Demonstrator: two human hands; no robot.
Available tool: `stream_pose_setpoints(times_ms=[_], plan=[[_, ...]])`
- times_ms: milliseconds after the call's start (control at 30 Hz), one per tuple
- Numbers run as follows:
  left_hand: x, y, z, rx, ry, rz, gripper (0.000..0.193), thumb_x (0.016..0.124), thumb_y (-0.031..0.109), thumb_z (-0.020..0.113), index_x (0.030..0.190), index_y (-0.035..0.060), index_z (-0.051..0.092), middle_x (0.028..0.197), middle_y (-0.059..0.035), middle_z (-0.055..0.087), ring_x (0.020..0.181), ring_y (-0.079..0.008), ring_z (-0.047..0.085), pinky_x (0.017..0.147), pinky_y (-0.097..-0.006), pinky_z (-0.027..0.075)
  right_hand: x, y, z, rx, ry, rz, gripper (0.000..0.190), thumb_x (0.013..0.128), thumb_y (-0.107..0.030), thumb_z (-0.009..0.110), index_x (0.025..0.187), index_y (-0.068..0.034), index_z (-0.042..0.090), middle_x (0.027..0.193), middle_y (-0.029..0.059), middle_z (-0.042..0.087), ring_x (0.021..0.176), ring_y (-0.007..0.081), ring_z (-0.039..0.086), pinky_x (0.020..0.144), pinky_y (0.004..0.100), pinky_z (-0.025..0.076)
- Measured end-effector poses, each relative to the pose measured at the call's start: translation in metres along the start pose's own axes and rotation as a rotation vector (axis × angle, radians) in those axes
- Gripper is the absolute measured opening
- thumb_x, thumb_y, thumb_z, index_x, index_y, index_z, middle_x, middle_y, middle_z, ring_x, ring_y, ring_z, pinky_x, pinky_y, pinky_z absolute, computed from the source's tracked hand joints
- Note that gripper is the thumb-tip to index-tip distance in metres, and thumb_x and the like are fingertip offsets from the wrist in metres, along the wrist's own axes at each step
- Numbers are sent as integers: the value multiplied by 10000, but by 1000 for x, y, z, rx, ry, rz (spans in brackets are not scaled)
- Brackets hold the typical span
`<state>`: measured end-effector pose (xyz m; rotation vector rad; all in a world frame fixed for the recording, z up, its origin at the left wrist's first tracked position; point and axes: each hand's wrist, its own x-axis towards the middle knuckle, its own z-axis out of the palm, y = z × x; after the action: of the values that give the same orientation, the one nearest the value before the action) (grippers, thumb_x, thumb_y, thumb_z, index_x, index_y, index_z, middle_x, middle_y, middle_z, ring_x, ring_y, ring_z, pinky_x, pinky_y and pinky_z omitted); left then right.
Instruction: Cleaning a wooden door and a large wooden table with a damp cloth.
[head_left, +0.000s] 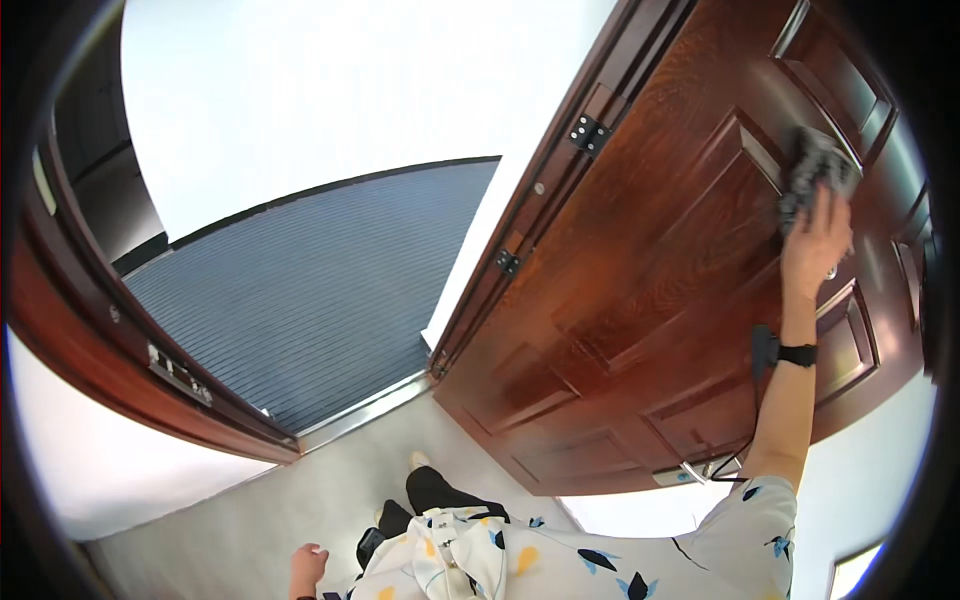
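Note:
My right hand (816, 238) holds a crumpled grey cloth (819, 165) against the upper part of a reddish-brown panelled wooden door (660, 247). Motion blurs the cloth. A black strap with a small dark device (765, 351) is around my right wrist, and a thin cable runs from it down the forearm. Low at the left of my body hangs my left hand (309, 564), its fingers loosely bent and nothing seen in it. The door stands swung open on black hinges (589, 135). Near my right elbow, a metal lever handle (694, 472) sticks out from its edge.
To the left is the wooden door frame (112, 330) with a metal strike plate (178, 373). A metal threshold (367, 405) crosses the doorway before a ribbed blue-grey mat (315, 292). Pale floor (247, 510) lies under my feet. A white wall (862, 450) stands at the right.

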<state>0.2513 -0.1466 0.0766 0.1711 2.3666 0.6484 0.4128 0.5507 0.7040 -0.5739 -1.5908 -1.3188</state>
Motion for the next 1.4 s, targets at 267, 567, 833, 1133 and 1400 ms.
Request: stream_pose_setpoints(times_ms=[267, 567, 833, 1133, 1400], plan=[[17, 39, -24, 95, -17, 105, 385, 743, 295, 655, 1013, 23, 689, 848, -179, 701, 851, -347, 672, 795, -418, 534, -21, -70, 14, 1, -145, 24, 498, 822, -276, 665, 1277, -107, 550, 1327, 168, 503, 1257, 385, 430, 1025, 541, 316], [-10, 56, -18, 77, -7, 52, 380, 753, 302, 643, 1017, 32, 690, 846, -169, 700, 827, -341, 673, 785, -418, 534, -304, -230, -1, 467, -891, -946, 450, 893, -194, 482, 1323, -81, 547, 1435, 65, 445, 1408, 283, 276, 1164, 459, 170], [-28, -107, 42, 358, -200, -49, 406, 878, 359, 587, 1132, 47, 642, 1031, -252, 662, 984, -416, 620, 845, -476, 496, -356, -206, -20, 530, -914, -968, 432, 924, -216, 455, 1315, -59, 551, 1443, 57, 436, 1419, 252, 255, 1174, 443, 165], [125, 15, 12, 412, -167, 286, 460, 896, 400, 592, 1159, 25, 631, 1095, -232, 655, 1042, -388, 612, 873, -448, 498, -63, -81, -3, 375, -474, -374, 449, 823, -114, 532, 1268, -102, 588, 1401, 112, 480, 1385, 312, 326, 1157, 504, 211], [119, 170, -69, 195, -39, 525, 440, 882, 384, 577, 1007, -33, 642, 945, -282, 658, 933, -462, 611, 797, -515, 491, 4, 168, -42, -66, 168, 328, 433, 796, -17, 579, 1229, -37, 569, 1282, 206, 517, 1191, 393, 491, 1024, 460, 388]])
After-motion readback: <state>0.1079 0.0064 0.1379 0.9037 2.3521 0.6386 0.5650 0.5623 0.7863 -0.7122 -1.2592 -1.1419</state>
